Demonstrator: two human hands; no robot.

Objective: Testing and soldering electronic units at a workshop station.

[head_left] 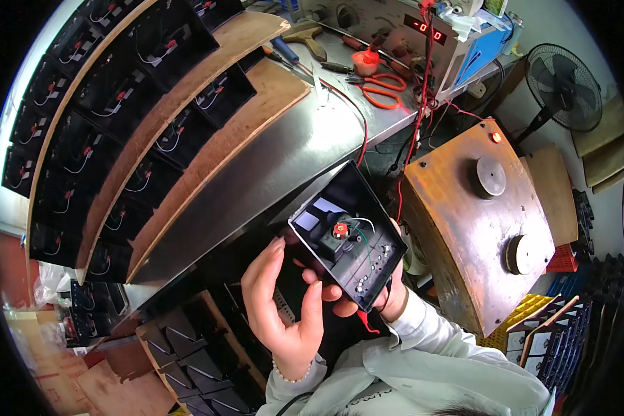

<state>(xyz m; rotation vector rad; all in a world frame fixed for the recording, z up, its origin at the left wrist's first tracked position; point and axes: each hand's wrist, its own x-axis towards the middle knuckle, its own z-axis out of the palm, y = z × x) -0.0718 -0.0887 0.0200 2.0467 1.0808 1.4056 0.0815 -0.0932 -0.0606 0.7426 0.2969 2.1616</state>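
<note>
Gripping an open-topped black box [378, 254] fitted with a red-centred component [340, 231] is the right hand [395, 302]; beside it, the left hand [288, 338], fingers spread.

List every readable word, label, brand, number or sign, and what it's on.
Red digital display on the grey metal instrument: lit digits, partly hidden; not transcribed.
Pale fabric garment: dark lettering, cut by folds; not fully legible.
Stacked dark pieces with white faces, lower right: marks too small to read.
Nothing else legible.

Black housing [377, 258] (red-topped component [340, 229]), white wire [365, 220].
</note>
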